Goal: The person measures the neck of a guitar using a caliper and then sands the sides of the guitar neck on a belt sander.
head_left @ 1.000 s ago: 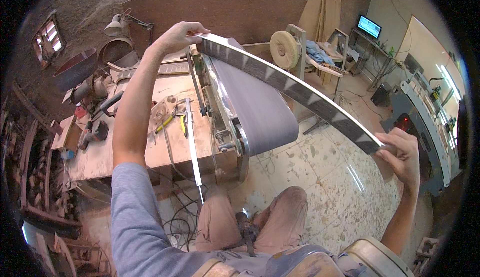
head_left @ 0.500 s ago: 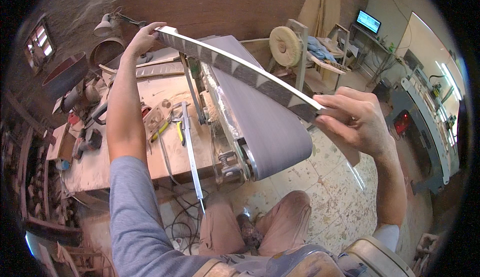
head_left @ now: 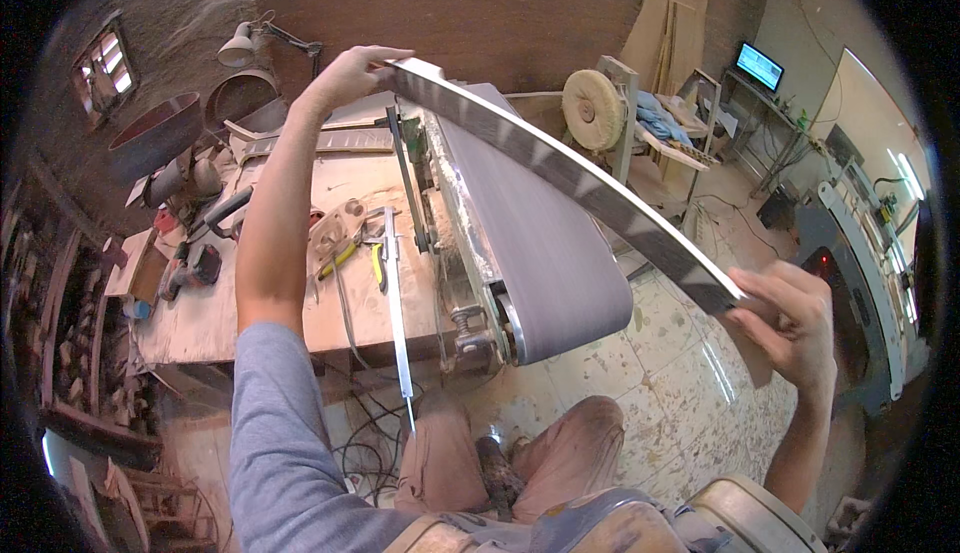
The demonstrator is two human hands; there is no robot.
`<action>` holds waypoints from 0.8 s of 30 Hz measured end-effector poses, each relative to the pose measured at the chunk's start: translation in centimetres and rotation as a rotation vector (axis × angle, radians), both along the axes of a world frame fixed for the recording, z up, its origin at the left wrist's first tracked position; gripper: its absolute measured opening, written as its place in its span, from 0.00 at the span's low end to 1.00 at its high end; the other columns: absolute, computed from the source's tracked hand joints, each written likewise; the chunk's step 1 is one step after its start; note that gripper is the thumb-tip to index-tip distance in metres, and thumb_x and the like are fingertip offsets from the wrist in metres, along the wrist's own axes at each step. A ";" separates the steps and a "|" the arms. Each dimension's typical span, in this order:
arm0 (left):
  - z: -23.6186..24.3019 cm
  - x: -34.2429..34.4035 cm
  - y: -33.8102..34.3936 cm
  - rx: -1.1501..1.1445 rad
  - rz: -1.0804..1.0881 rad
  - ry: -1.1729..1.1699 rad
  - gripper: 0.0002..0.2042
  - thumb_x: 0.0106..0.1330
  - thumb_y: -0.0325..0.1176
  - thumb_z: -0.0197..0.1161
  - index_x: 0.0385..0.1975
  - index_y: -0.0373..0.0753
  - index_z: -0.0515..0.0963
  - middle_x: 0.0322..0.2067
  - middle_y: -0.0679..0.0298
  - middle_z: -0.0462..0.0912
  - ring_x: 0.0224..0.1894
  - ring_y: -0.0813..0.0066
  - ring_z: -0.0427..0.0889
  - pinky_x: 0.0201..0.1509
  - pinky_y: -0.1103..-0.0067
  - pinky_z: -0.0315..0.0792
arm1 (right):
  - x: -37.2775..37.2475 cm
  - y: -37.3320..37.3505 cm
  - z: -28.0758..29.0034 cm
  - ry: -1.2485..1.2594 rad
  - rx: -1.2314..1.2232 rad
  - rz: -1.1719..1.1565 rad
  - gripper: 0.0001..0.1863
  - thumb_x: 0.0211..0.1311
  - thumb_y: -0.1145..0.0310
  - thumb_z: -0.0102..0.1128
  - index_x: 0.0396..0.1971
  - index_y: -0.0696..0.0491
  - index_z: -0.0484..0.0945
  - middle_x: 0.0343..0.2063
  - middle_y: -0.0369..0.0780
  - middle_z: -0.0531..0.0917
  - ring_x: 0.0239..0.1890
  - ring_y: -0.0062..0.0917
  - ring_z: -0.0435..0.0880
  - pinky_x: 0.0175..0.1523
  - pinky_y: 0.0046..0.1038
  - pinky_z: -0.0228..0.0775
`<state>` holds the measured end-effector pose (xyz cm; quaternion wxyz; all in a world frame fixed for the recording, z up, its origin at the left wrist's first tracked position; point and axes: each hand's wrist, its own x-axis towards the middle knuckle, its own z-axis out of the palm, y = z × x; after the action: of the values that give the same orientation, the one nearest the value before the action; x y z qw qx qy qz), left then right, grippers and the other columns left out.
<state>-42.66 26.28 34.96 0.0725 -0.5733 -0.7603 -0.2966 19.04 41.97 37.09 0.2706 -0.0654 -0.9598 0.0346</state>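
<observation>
Our right hand (head_left: 797,321) shifts toward lower right; it and our left hand (head_left: 348,78) pinch the dark strip (head_left: 592,193), contact with the belt (head_left: 560,273) unclear.

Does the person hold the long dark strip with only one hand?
No, the left hand holds one end of the dark strip and the right hand holds the other end.

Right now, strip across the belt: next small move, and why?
Probably steady the dark strip before any pressing: the left hand and right hand grip its opposite ends, it crosses the grey belt, and contact can't be told from this view.
</observation>
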 end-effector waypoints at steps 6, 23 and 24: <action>1.1 8.5 2.6 -0.037 -0.143 0.222 0.21 0.72 0.25 0.58 0.65 0.48 0.78 0.66 0.58 0.77 0.72 0.61 0.70 0.77 0.67 0.65 | 9.4 -0.3 0.3 -0.041 -0.092 -0.177 0.26 0.44 0.69 0.79 0.47 0.59 0.87 0.27 0.40 0.83 0.29 0.24 0.78 0.33 0.27 0.65; 3.6 15.8 2.5 -0.220 -0.183 0.386 0.21 0.70 0.26 0.59 0.63 0.44 0.79 0.62 0.59 0.81 0.68 0.61 0.76 0.74 0.66 0.68 | 17.4 -1.4 -0.1 0.060 -0.200 -0.221 0.19 0.46 0.68 0.75 0.40 0.60 0.87 0.26 0.40 0.82 0.29 0.26 0.78 0.36 0.28 0.67; 3.4 15.8 2.6 -0.223 -0.175 0.419 0.21 0.70 0.26 0.59 0.63 0.43 0.79 0.62 0.59 0.81 0.66 0.62 0.78 0.72 0.67 0.70 | 17.4 -1.5 -0.5 0.104 -0.194 -0.219 0.17 0.45 0.69 0.73 0.38 0.60 0.86 0.26 0.40 0.82 0.29 0.26 0.78 0.37 0.28 0.67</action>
<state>-26.91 28.89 38.38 0.1388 -0.6904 -0.7041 -0.0909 36.40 40.50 36.58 0.3146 -0.1938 -0.9238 0.1006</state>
